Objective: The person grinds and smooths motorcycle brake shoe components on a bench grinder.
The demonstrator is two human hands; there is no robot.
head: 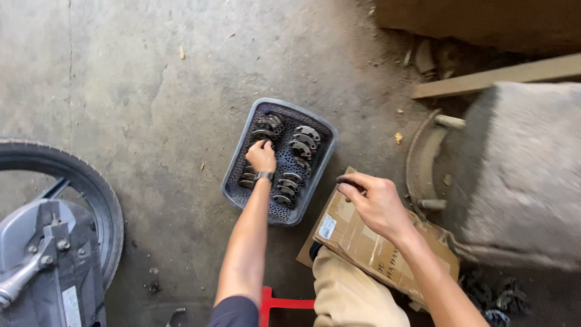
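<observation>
- The left hand point(261, 155) is reaching down into a grey perforated plastic basket point(321, 158) that's sitting on the concrete floor point(151, 91), roughly mid-floor.
- That hand's fingers are curling onto one of the curved metal brake-shoe-looking parts point(267, 132) near the basket's far left corner, so the grip is looking clenched on that piece. It's wearing a dark wristband too.
- More of those curved metal parts point(302, 145) are lying in two rough rows inside the basket, touching each other.
- The right hand point(378, 203) is hovering over a flattened cardboard box point(369, 248) that's lying just beside the basket's near right corner, partly across the person's knee in tan trousers point(351, 297).
- The right grip is pinching a small dark piece point(349, 180) between thumb and fingertips; it's too blurry to say exactly what it is.
- A bike tyre point(78, 181) with a grey guard is sitting at the left edge of the floor, well apart from the basket.
- A big grey block point(520, 169) and a wooden plank point(496, 75) are sitting off at the right edge.
- A red bar point(284, 303) is poking out at the near edge, between arm and knee.
</observation>
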